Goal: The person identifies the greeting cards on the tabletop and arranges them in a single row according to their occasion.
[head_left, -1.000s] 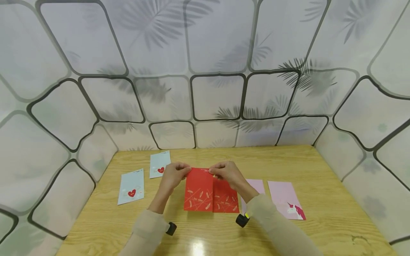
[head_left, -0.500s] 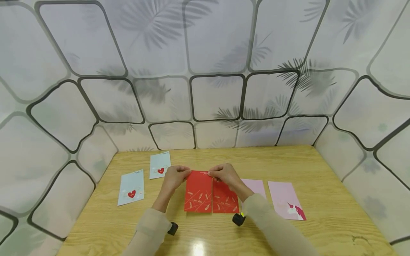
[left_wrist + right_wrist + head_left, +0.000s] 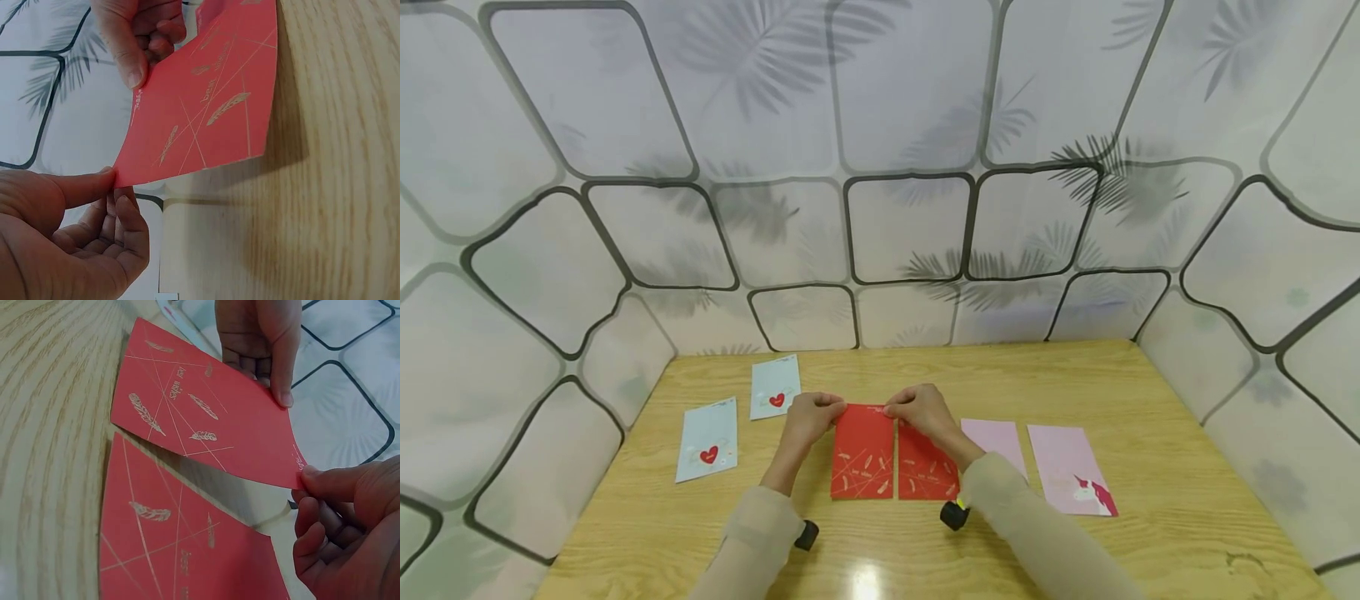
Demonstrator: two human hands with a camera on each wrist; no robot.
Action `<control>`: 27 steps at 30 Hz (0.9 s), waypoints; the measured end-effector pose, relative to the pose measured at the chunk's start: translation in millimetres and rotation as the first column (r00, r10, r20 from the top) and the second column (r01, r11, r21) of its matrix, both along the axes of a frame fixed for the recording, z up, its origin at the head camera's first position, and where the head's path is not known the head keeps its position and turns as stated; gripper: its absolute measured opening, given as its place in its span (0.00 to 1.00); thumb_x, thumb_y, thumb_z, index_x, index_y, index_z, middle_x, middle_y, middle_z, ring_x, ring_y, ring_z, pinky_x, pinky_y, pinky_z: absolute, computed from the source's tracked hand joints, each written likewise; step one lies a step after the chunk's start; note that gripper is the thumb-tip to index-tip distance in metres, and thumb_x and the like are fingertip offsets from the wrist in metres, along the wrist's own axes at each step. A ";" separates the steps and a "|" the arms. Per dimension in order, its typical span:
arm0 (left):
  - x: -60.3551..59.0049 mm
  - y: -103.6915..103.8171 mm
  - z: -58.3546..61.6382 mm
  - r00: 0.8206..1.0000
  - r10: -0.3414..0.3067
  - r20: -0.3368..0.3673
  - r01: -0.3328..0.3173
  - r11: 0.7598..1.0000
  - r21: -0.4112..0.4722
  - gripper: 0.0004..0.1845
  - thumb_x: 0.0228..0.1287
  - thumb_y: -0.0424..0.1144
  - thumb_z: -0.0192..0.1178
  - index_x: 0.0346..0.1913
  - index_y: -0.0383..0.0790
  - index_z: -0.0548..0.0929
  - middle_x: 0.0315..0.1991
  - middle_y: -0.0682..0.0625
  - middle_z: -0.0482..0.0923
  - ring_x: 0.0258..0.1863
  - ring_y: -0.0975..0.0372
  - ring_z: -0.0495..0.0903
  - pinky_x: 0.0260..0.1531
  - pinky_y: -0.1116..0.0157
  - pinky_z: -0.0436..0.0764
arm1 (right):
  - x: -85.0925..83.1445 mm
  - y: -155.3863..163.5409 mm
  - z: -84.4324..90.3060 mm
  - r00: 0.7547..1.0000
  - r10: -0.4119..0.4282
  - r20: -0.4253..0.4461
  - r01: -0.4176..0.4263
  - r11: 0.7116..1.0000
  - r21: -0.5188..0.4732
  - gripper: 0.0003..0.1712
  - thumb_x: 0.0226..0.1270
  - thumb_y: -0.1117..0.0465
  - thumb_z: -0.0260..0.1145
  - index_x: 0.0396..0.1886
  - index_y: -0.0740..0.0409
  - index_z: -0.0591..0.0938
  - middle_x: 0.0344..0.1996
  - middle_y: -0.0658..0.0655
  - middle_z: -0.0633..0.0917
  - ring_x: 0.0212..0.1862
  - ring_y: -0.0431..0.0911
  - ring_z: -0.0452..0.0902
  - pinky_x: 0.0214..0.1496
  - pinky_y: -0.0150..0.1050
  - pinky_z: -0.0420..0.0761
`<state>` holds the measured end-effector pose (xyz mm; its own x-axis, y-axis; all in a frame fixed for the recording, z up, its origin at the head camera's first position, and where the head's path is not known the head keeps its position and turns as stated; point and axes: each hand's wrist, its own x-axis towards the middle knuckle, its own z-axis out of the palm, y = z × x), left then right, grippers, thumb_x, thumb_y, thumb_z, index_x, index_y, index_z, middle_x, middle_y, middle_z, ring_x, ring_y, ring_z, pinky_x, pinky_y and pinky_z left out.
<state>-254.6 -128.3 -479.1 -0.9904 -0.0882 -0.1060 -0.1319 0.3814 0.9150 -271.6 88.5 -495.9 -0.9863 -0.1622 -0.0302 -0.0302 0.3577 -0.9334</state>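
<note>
Left hand (image 3: 806,419) and right hand (image 3: 919,411) each pinch a top corner of one red envelope (image 3: 863,452), thumb over fingers, its far edge lifted off the bench (image 3: 1150,400). A second red envelope (image 3: 925,471) lies flat just right of it. Two blue envelopes (image 3: 707,437) lie left, two pink envelopes (image 3: 1067,467) right.

Six envelopes on a wooden desk (image 3: 1075,375): two red envelopes (image 3: 862,454) at the fingers, two blue heart envelopes (image 3: 707,437) left, two pink envelopes (image 3: 1070,468) right.

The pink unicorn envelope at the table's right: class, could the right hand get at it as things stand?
Probably yes, once freed: the right hand pinches the red envelope, but the pink unicorn envelope lies uncovered nearby.
</note>
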 end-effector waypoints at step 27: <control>-6.7 -0.5 -16.3 1.000 0.004 0.004 -0.003 0.985 -0.171 0.08 0.68 0.34 0.68 0.40 0.30 0.90 0.31 0.47 0.86 0.30 0.61 0.79 0.29 0.69 0.74 | -2.8 -9.3 -12.9 0.979 0.042 -0.202 0.016 0.959 0.281 0.02 0.63 0.65 0.76 0.30 0.59 0.91 0.27 0.49 0.89 0.30 0.39 0.80 0.34 0.36 0.81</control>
<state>-261.3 -128.8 -495.5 -0.9896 -0.1090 -0.0937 -0.1377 0.5315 0.8358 -274.4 79.2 -508.8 -0.9740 -0.1890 0.1248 -0.2153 0.6020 -0.7690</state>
